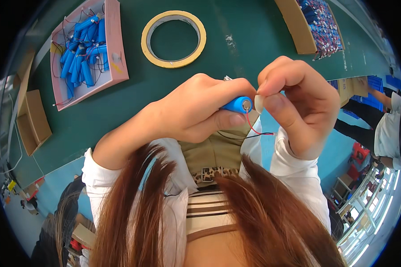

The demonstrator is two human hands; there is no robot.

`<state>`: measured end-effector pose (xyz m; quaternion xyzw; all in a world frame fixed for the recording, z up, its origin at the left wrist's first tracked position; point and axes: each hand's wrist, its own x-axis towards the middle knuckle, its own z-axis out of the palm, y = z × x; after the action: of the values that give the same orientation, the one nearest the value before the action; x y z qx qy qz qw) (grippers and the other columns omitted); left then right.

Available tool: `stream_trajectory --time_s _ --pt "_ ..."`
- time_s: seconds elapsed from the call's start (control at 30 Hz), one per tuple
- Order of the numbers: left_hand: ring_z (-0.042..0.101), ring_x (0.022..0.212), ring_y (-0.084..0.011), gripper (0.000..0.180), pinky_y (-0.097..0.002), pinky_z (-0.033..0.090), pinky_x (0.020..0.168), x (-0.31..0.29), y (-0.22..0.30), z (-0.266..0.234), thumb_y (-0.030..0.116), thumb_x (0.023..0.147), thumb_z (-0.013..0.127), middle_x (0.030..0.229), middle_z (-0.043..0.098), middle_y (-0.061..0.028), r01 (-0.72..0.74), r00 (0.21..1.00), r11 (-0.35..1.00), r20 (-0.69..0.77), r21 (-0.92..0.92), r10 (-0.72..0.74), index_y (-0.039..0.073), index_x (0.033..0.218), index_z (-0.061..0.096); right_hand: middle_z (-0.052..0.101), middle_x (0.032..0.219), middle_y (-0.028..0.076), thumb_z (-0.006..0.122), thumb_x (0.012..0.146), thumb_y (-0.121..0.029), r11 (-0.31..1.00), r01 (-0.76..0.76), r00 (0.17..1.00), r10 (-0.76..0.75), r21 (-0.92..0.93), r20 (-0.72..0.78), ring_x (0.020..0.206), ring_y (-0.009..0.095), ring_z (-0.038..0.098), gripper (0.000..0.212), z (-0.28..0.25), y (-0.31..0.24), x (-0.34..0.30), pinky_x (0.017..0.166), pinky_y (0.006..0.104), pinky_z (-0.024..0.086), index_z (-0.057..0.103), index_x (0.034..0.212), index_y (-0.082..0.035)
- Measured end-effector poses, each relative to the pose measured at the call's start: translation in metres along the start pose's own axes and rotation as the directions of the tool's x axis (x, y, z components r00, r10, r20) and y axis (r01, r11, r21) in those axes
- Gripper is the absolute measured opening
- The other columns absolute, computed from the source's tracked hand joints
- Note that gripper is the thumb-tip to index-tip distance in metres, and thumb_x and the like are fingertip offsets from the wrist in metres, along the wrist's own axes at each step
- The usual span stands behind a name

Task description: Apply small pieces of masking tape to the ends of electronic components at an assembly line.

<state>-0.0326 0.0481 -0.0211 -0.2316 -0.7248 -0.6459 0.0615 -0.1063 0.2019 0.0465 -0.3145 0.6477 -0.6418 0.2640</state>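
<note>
The blue battery cell (236, 103) is in front of the person's torso, off the near edge of the tabletop (133, 100), with its bare metal end turned right. The left hand (189, 107) grips it between thumb and curled fingers, leaving that end exposed. Just to the right, the right hand (307, 100) pinches a small pale piece (259, 104) between thumb and fingertip, close to the cell's end; whether the two touch is hard to tell.

The cell looks rigid and fairly dense for its size, and its smooth wrap may be a little slippery, so the round body is the sound place to hold. The red wire (250, 126) and the black wire (238, 139) look thin and flexible; the red one's joint at the metal end is probably the fragile spot and should not bear a pull. The pale piece seems light and thin, best taken by its edge.

On the far left, a pink box (119, 49) holds similar blue cells; to its right lies a yellow tape roll (147, 42).
</note>
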Motion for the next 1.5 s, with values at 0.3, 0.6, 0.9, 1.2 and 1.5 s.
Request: stream_trajectory --time_s 0.3,0.6,0.9,1.2,1.5 --pt "0.05 0.059 -0.0234 0.028 -0.03 0.04 0.055 -0.004 0.006 0.002 0.026 0.086 0.052 0.066 0.051 -0.0082 0.212 0.977 0.927 0.078 -0.31 -0.197 0.003 0.1 0.042 0.052 0.072 0.01 0.056 0.072 -0.001 0.995 0.069 0.995 -0.064 -0.071 0.071 0.065 0.013 0.046 0.009 -0.007 -0.009 0.007 0.057 0.0208 0.035 0.054 0.079 0.005" --pt "0.044 0.053 -0.0105 0.035 -0.0244 0.034 0.047 0.0 -0.007 0.001 0.029 0.084 0.057 0.072 0.057 -0.006 -0.009 0.992 0.818 0.095 -0.575 0.077 -0.002 0.099 0.06 0.053 0.07 0.009 0.053 0.067 0.003 0.99 -0.079 0.985 0.06 0.117 0.162 0.059 0.011 0.047 0.011 -0.005 -0.006 0.006 0.052 0.0198 0.036 0.055 0.077 0.005" --pt "0.042 0.052 -0.0088 0.041 -0.0232 0.034 0.047 -0.003 0.006 -0.007 0.031 0.081 0.057 0.075 0.06 -0.0068 0.383 0.923 0.548 0.292 -0.744 -0.249 -0.005 0.101 0.059 0.053 0.069 0.01 0.053 0.065 0.01 0.962 -0.029 0.972 -0.036 0.272 0.232 0.053 0.01 0.051 0.014 -0.001 0.007 0.003 0.046 0.0185 0.039 0.054 0.078 0.006" --pt "0.042 0.051 -0.0096 0.04 -0.0238 0.038 0.048 -0.006 0.004 -0.01 0.031 0.081 0.057 0.081 0.062 -0.0104 0.378 0.926 0.529 0.311 -0.76 -0.215 -0.006 0.096 0.06 0.054 0.071 0.01 0.055 0.065 0.012 0.985 -0.01 0.955 -0.042 0.174 0.293 0.054 0.011 0.054 0.016 -0.003 0.005 0.007 0.047 0.0175 0.04 0.055 0.08 0.005" --pt "0.042 0.051 -0.0098 0.039 -0.0244 0.037 0.048 -0.007 -0.003 -0.008 0.03 0.081 0.056 0.083 0.062 -0.0113 0.331 0.942 0.526 0.308 -0.783 -0.134 -0.007 0.095 0.06 0.055 0.069 0.009 0.055 0.065 0.011 0.993 0.047 0.949 -0.077 0.105 0.304 0.052 0.009 0.054 0.015 0.0 0.005 0.009 0.044 0.0158 0.036 0.056 0.079 0.004"
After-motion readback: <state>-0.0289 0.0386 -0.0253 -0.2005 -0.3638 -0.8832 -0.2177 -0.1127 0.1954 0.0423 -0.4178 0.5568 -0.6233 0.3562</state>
